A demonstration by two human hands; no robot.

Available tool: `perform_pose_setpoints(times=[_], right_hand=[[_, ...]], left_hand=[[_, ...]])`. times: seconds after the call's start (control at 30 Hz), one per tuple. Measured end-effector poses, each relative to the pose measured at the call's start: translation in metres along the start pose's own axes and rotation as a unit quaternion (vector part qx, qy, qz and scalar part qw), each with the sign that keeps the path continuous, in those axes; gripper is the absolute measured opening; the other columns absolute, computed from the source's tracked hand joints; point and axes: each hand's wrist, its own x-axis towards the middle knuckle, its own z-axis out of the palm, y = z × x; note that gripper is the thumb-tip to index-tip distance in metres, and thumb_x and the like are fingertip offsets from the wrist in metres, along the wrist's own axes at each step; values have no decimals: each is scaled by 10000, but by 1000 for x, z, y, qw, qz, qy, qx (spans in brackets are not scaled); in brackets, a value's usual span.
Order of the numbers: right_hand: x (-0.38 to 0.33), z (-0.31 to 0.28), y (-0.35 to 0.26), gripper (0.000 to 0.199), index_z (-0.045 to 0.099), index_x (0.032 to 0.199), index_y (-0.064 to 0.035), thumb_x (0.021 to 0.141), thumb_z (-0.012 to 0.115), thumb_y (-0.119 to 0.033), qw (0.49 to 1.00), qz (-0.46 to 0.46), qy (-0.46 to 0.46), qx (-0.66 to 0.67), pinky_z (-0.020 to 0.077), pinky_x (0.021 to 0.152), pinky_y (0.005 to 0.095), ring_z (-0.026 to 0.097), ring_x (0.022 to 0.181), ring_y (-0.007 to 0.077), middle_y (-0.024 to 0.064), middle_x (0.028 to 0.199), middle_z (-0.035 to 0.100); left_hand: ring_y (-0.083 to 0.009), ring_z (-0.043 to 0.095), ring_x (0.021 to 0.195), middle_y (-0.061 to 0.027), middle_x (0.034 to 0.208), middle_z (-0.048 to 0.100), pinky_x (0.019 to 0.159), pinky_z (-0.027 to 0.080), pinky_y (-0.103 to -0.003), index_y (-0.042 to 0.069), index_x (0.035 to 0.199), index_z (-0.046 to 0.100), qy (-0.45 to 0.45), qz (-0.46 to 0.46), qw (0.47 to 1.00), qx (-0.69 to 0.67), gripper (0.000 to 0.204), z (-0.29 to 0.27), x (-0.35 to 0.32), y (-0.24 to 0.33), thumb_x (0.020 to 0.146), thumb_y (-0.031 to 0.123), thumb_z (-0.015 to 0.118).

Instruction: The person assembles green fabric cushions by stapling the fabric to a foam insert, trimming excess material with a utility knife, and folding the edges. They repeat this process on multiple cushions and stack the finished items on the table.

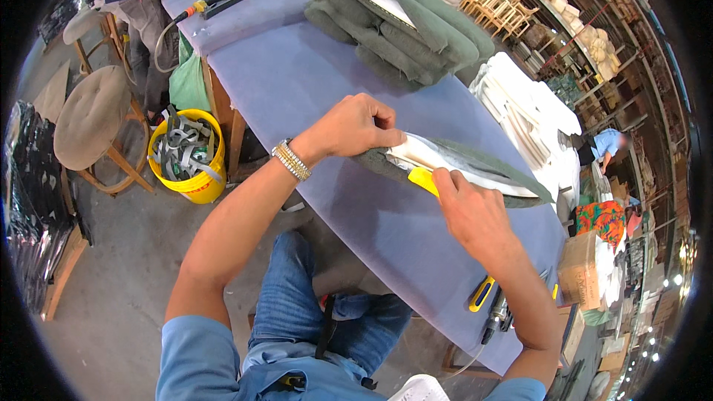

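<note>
One padded piece (490, 165) is pinched, seemingly for steadiness, by the left hand (358, 128); a yellow tool (423, 181) is gripped by the right hand (475, 214).

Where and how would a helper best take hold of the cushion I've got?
Probably by the tapered right end of the cushion, coming from the right: that narrow tip is free, while the left hand pinches near the other end and the right hand holds a yellow tool at its near edge.
</note>
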Motion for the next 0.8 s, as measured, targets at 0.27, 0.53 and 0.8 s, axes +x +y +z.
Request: perform_pose_setpoints(times=[0.27, 0.53, 0.8], right_hand=[[-82, 18, 41, 269, 584, 1181, -50, 966, 666, -189, 955, 145, 190, 175, 560, 724, 487, 693, 876, 410, 179, 1029, 680], [-295, 148, 146, 358, 629, 1194, -78, 928, 701, -307, 833, 553, -7, 32, 524, 798, 571, 677, 936, 457, 216, 976, 706], [-299, 176, 137, 415, 666, 1253, -80, 899, 727, -288, 860, 489, 134, 56, 501, 962, 516, 612, 1163, 428, 199, 1255, 667]], left_hand=[[-257, 628, 706, -101, 794, 693, 661, 496, -362, 36, 795, 734, 82, 103, 985, 113, 285, 17, -33, -9, 853, 308, 796], [-221, 572, 780, 1, 1126, 723, 678, 496, -342, 138, 991, 779, 178, 225, 917, 275, 261, 74, -136, -54, 764, 229, 869], [-265, 587, 971, -109, 1370, 633, 834, 478, -375, 117, 1252, 719, 242, 156, 920, 267, 529, 99, -149, -54, 743, 138, 864]])
